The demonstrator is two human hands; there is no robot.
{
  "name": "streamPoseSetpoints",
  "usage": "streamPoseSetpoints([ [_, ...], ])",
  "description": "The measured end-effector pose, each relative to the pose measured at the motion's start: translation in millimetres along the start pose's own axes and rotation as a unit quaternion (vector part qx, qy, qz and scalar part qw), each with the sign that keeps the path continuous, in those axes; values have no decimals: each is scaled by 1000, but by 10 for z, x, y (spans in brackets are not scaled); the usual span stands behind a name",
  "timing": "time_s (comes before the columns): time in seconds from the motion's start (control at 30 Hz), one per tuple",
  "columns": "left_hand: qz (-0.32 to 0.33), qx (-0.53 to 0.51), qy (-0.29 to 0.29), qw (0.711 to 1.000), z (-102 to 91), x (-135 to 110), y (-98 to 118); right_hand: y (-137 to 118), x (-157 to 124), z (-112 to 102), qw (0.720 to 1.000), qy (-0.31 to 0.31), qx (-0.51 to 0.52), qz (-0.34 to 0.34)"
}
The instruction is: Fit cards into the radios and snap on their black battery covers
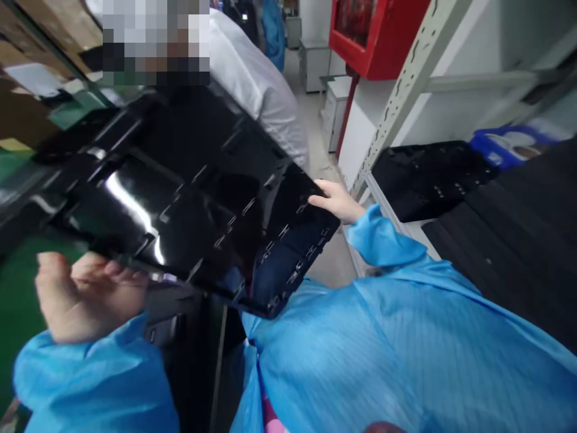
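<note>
A large glossy black plastic tray (189, 198) with moulded pockets is held tilted in front of me. My left hand (85, 294) grips its near left edge, fingers curled under the rim. My right hand (338, 201) holds the far right edge, fingers on the tray's side. Both arms are in blue gown sleeves. The tray hides much of what lies below it.
A stack of similar black trays (428, 174) lies on the metal shelf (406, 78) at right, beside a blue bin (509, 144). Another person in a white coat (256, 84) stands just behind the tray. A red cabinet (374, 36) hangs further back. Green surface (18, 288) at left.
</note>
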State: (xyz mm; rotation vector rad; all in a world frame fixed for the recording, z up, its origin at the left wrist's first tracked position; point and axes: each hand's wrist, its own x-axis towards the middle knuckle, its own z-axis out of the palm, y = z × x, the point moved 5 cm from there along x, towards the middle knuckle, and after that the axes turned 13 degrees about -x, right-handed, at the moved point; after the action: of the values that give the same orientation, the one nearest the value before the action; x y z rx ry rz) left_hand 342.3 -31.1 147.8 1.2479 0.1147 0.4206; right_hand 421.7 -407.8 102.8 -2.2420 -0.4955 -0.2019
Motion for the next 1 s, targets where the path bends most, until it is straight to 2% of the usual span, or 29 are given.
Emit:
streamPoseSetpoints([
  [0.07,-4,-14,-70,997,115,170,-89,218,-341,-264,992,116,-20,53],
  [0.13,11,-25,-94,995,161,301,-155,418,-639,-503,965,235,-50,103],
  [0.2,10,-33,-99,994,191,369,-221,617,-908,-696,913,357,-99,171],
  [0.27,-2,-42,-113,993,224,377,-275,811,-1141,-821,846,450,-147,244],
  [0.33,-11,-49,-121,991,231,359,-304,1004,-1326,-889,787,508,-175,304],
  [0.47,-24,-59,-106,992,141,344,-330,1351,-1579,-942,696,577,-177,388],
  [0.53,-45,-54,-99,993,86,345,-354,1483,-1653,-954,658,600,-168,422],
  [0.6,-63,-45,-102,992,49,333,-373,1571,-1690,-980,634,612,-162,443],
  [0.73,-88,-54,-112,988,17,271,-388,1572,-1717,-1123,624,624,-192,429],
  [0.87,-118,-62,-128,983,16,213,-425,1390,-1645,-1259,625,608,-271,408],
  [0.93,-91,-66,-116,987,3,216,-419,1296,-1476,-1259,654,567,-326,380],
  [1.0,-80,-62,-112,989,2,217,-429,1271,-1223,-1202,708,480,-383,349],
])
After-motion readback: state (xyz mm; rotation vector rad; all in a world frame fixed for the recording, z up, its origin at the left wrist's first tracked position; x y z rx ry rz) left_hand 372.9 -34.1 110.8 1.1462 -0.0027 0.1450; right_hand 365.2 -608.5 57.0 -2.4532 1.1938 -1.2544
